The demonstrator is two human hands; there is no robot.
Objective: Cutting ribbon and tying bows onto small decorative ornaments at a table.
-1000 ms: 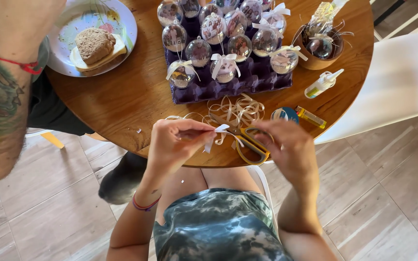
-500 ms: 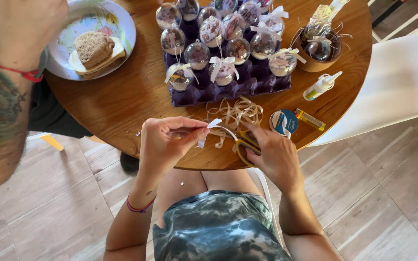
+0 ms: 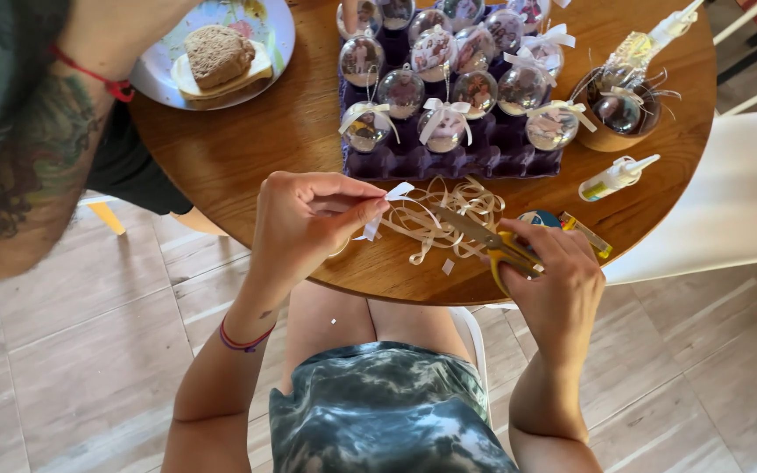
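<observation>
Ribbon (image 3: 389, 206), a short white strip, is pinched between the left hand (image 3: 304, 219)'s thumb and fingertips just over the table (image 3: 247, 149) edge, pulled taut so the blades can bite it. Loose curls of ribbon pile (image 3: 440, 215) sit right beside it, handy for the next piece. Scissors (image 3: 484, 241) with yellow handles are gripped in the right hand (image 3: 558, 280), fingers clenched through the loops, tips aimed at the strip. Purple tray (image 3: 449, 158) of clear baubles waits behind, within reach.
</observation>
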